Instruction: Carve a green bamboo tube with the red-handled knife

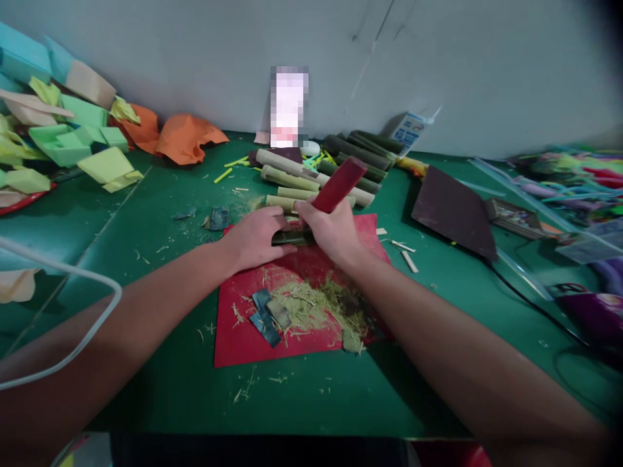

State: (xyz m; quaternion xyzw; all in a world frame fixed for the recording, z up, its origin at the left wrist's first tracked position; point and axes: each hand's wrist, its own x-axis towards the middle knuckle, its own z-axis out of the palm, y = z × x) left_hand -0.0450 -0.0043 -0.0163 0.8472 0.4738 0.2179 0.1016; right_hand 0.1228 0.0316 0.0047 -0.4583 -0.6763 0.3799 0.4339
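My left hand [259, 239] is closed round a dark green bamboo tube [288, 238], which lies crosswise over a red sheet [233, 337]. My right hand [333, 227] grips a tool by its thick red handle [341, 185], which slants up to the right. The tool's lower end is hidden behind my fingers, close to the bamboo. A heap of pale green shavings [316, 305] covers part of the red sheet nearer me. Small worn bluish-grey strips [265, 318] lie at the heap's left side.
Several cut bamboo pieces [287, 178] lie beyond my hands, near a lit phone [289, 107] leaning on the wall. Folded coloured papers [68, 143] crowd the left. At right are a dark board [452, 211] and a bag of colourful strips [579, 185]. A white cable [114, 305] crosses the left foreground.
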